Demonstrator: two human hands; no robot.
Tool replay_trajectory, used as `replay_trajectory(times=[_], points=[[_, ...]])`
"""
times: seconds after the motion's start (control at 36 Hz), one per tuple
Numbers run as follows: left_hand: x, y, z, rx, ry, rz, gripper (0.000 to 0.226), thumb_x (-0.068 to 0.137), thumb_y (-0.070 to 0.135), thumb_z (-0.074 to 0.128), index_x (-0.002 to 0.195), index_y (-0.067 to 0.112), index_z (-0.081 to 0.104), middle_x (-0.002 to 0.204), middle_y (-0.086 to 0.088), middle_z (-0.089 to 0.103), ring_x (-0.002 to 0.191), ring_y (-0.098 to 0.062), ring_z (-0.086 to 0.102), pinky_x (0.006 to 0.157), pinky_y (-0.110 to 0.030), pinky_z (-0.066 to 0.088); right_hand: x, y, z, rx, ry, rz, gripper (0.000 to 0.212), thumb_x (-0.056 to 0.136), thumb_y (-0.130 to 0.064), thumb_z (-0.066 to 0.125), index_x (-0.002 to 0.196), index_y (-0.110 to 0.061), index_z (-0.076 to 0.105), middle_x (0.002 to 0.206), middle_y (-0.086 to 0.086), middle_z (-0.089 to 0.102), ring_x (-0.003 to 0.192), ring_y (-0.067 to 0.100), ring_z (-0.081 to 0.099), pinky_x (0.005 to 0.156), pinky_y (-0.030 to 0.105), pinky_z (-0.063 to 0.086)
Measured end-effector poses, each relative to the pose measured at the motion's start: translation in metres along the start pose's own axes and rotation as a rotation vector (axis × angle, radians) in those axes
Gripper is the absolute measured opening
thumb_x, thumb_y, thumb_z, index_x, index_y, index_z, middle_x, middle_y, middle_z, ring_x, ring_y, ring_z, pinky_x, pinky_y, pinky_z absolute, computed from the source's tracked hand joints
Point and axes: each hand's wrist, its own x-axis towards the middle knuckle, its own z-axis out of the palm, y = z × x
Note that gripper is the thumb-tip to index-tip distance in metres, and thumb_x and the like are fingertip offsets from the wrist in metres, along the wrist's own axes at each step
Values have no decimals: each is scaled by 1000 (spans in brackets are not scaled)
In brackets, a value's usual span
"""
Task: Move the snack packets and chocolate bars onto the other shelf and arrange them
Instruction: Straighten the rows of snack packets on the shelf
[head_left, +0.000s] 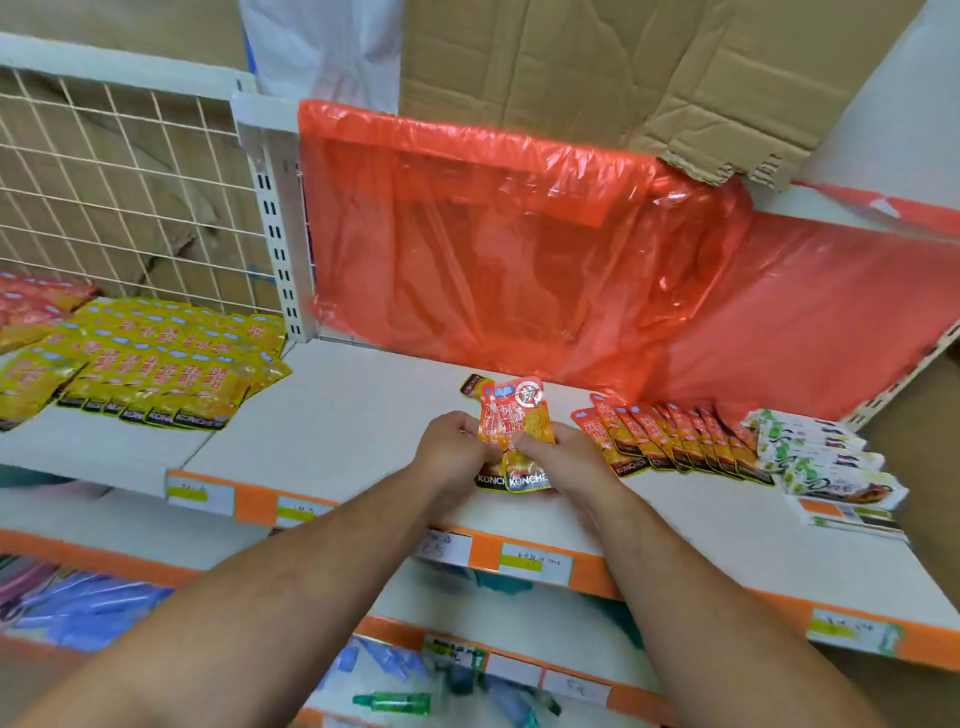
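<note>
A small bunch of orange snack packets (514, 431) sits between both hands over the middle of the white shelf (337, 431). My left hand (452, 447) grips the bunch from the left; my right hand (566, 460) grips it from the right. To the right, a row of orange packets (670, 434) stands overlapped on the same shelf. Beside them lies a stack of white-and-green chocolate bars (826, 462). On the neighbouring shelf at left, yellow snack packets (150, 364) lie in rows, with red packets (31, 306) at the far left.
A red plastic sheet (519, 249) hangs over the shelf's back. Cardboard (623, 67) stands behind it, and a wire grid (119, 182) backs the left shelf. An orange price strip with labels (535, 564) lines the front edge. Lower shelves hold blue packs (88, 608) and a green bottle (395, 702).
</note>
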Motion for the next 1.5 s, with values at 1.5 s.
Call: replay_trajectory(times=[1.5], points=[[-89, -100, -511, -361, 586, -121, 20, 79, -12, 67, 74, 7, 71, 75, -16, 73, 68, -28, 67, 75, -44, 57, -49, -182, 479, 93, -479, -80, 21, 91, -3, 67, 73, -13, 68, 73, 0, 74, 65, 16, 69, 62, 29, 52]])
